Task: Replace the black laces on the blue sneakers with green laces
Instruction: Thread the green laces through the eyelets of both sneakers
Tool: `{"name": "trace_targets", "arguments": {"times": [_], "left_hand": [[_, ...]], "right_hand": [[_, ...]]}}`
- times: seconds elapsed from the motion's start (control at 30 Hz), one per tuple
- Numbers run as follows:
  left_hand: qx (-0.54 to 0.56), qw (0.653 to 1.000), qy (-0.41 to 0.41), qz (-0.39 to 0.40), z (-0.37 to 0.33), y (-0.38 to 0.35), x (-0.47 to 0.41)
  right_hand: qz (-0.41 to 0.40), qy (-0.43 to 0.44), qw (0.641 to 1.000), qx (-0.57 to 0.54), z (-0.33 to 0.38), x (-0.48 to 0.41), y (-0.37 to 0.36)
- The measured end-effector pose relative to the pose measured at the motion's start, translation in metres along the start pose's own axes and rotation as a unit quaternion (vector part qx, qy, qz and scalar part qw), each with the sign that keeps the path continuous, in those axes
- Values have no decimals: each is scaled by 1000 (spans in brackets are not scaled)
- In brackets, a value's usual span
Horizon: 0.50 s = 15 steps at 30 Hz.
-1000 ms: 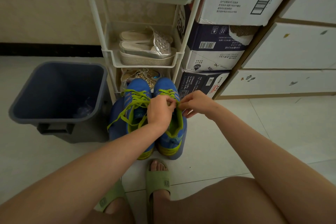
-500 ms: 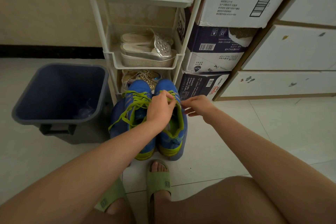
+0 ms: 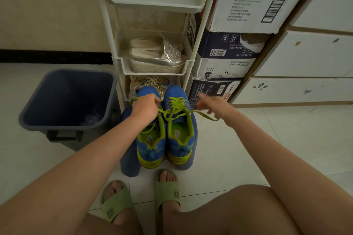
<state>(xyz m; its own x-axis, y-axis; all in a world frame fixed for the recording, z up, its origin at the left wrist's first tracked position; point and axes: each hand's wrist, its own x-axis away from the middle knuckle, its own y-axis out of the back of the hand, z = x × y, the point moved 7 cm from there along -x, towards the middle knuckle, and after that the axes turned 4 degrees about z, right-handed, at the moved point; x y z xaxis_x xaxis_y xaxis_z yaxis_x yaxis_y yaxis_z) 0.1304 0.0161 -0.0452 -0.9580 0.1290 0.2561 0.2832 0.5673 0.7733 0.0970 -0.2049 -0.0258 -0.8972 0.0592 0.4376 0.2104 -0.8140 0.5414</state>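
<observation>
Left grip [image 3: 146, 108], right grip [image 3: 217, 107] wider, lace [image 3: 199, 113] taut

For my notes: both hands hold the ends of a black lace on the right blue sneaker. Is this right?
Not quite. The head view shows the lace is green, not black. The left hand and right hand do hold its ends, on the right blue sneaker.
</observation>
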Motion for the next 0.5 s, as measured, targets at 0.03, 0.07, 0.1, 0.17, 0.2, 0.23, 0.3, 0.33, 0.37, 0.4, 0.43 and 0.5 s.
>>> {"name": "trace_targets", "arguments": {"times": [0.03, 0.07, 0.1, 0.17, 0.2, 0.23, 0.3, 0.33, 0.37, 0.4, 0.43, 0.5], "left_hand": [[-18, 1000, -6, 5, -1, 0, 0], [-35, 999, -16, 7, -2, 0, 0], [-52, 998, -27, 10, -4, -1, -1], [-83, 995, -50, 16, -8, -3, -1], [-97, 993, -59, 21, -10, -4, -1], [-110, 991, -68, 25, -11, -5, -1], [-135, 987, -87, 29, -14, -7, -1], [-142, 985, -95, 31, -15, -9, -1], [-146, 984, -100, 31, -15, -10, -1], [-146, 983, -104, 30, -15, -10, -1], [-146, 983, -106, 28, -15, -11, -2], [-148, 983, -107, 27, -14, -11, -2]], "right_hand": [[39, 6, 997, 58, -1, 0, -10], [59, 17, 994, 95, -1, 0, -15], [67, 25, 992, 100, -1, 0, -16], [71, 30, 994, 72, -2, 0, -14], [68, 32, 996, 55, -3, -1, -12], [60, 28, 997, 40, -4, -1, -10], [-4, -4, 1000, 15, -12, -7, 3], [-56, -34, 998, 7, -22, -13, 15], [-104, -66, 992, 9, -32, -16, 26], [-139, -93, 986, 20, -42, -18, 35], [-145, -118, 981, 44, -49, -18, 39], [-99, -133, 980, 109, -53, -19, 32]]}}
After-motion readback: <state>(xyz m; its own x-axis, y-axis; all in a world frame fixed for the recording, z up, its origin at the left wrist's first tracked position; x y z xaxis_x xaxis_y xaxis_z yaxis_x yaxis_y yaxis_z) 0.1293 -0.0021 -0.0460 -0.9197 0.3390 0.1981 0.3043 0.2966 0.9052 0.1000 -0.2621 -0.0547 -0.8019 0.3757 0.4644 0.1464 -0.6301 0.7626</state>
